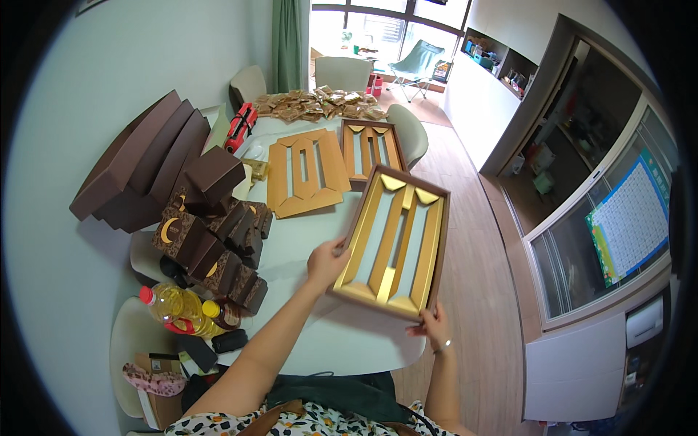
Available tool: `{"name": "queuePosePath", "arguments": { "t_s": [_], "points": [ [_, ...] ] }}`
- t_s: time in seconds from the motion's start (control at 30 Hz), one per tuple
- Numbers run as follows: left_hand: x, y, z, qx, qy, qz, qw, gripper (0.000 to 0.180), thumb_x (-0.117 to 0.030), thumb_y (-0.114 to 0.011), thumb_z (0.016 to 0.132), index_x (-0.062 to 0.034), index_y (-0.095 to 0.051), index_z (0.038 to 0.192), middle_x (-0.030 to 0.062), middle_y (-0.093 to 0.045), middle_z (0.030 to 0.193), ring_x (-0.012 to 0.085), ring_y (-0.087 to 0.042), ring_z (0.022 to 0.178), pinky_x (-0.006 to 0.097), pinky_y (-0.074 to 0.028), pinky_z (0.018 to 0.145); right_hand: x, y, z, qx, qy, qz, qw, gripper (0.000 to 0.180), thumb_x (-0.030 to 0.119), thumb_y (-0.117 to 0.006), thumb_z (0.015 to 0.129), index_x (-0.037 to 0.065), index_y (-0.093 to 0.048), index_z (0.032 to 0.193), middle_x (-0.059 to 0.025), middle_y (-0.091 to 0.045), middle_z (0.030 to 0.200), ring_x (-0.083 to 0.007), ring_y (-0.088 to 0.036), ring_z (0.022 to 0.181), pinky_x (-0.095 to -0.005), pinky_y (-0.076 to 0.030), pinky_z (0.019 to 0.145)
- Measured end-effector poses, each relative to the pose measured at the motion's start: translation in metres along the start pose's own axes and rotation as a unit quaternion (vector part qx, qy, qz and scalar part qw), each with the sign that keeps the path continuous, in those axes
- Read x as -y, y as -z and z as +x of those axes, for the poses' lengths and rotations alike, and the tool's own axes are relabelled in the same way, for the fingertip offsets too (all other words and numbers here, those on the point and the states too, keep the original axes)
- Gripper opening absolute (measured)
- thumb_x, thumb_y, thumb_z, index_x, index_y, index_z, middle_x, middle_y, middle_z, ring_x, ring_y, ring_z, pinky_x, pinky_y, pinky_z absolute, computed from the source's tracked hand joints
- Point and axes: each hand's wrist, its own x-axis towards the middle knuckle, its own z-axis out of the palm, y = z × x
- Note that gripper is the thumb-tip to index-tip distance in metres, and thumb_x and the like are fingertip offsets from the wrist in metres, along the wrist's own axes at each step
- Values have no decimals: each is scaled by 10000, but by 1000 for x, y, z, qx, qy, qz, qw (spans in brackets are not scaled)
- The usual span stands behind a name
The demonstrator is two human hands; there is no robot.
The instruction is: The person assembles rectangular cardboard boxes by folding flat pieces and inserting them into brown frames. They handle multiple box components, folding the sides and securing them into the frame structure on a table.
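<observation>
Brown small boxes with gold crescents [211, 251] crowd the white table's [342, 341] left edge. Left hand [326, 263] and right hand [434, 325] each clamp the brown tray with gold card dividers [392, 243], tilted above the near edge (seemingly being positioned); next likely calls for lowering it flat.

Brown rectangular gift box tray [393, 242] with a gold card insert, folded into long open channels and pointed triangular ends. Lifted and tilted above the white bench [320, 232], long side running away from the body. Near left edge and near right corner pinched between fingers. Compartments empty, pale bottom showing through.
</observation>
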Motion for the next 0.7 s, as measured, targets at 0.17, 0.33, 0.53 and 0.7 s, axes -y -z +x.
{"name": "queuePosePath", "arguments": {
  "t_s": [0.17,0.33,0.53,0.7],
  "points": [
    [-14,-27,94,29,-70,-296,952,518,-259,-658,868,65,-542,1256,182,-634,1161,223,-610,1075,311,-456,921,82,-6,104,-23,63,43,997,417,153,-493,909,-13,-350,1264,-205,-620,915,-337,-674,614,-403,-598,504],
    [-27,-59,160,-56,-66,-106,991,662,-187,-652,845,42,-368,1397,188,-533,1275,273,-502,1200,337,-403,997,147,-18,233,-32,118,-1,993,246,147,-470,882,6,-490,1084,-200,-635,835,-302,-669,575,-401,-601,494],
    [-12,-70,226,-55,4,-75,996,831,-158,-691,789,23,-233,1458,214,-304,1469,310,-305,1364,371,-305,1096,185,-53,327,-56,97,-49,992,227,160,-447,889,9,-516,1044,-186,-640,797,-283,-662,546,-409,-600,478],
    [28,-66,258,-20,-26,-129,991,838,-118,-681,796,12,-202,1472,198,-250,1506,295,-271,1391,359,-293,1107,177,-73,378,-47,78,-52,994,265,211,-472,909,31,-517,1097,-185,-636,861,-291,-661,546,-412,-595,468]
  ]
}}
